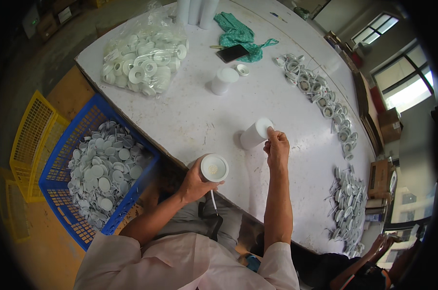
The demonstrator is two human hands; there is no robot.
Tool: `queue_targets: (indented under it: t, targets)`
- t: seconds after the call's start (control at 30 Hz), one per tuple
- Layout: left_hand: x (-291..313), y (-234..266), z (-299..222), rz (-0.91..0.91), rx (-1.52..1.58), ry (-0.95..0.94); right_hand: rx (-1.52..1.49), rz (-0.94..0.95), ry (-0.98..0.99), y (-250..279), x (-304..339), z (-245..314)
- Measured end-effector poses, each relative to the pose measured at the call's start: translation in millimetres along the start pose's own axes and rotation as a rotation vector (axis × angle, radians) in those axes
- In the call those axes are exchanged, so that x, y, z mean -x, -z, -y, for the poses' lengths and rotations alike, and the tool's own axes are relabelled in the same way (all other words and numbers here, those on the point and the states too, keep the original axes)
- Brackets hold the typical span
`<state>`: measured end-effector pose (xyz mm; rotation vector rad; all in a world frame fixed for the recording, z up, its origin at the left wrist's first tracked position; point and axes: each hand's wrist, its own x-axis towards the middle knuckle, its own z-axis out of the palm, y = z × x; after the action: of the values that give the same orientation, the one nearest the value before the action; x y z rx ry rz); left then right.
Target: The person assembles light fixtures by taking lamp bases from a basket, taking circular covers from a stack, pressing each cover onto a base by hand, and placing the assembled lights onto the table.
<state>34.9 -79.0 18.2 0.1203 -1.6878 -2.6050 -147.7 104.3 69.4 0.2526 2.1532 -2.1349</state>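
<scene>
My left hand (195, 181) is wrapped round a white round lamp housing (221, 162). Its open face is turned up, showing a yellowish dotted patch inside, and a white cable (213, 199) hangs below it. Out on the table, my right hand (278, 146) pinches the edge of a white disc (264, 126) at the top of a smooth white column (252, 137). Whether the column is a stack of such discs, I cannot tell. Farther back stand another white column (222, 82) and a small white ring (242, 70).
A blue crate (59, 191) full of white round parts with cables stands left of the table (194, 111). Beyond it is a clear bag (146, 53) of white rings. Rows of lamp parts (327, 99) line the right side. A phone (232, 53) touches a green cloth (238, 34). Someone's hands (381, 246) show lower right.
</scene>
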Motion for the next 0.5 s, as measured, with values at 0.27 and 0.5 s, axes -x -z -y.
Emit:
queue_targets:
  t: [0.27, 0.5]
  targets:
    - [-1.5, -7.2, 0.7, -0.002, 0.065, 0.028, -0.158, 0.002, -0.068, 5.9, 7.5, 7.0]
    - [1.7, -8.6, 3.1, 0.019, 0.046, 0.004, -0.093, 0.001, -0.035, 7.1, 7.9, 7.7]
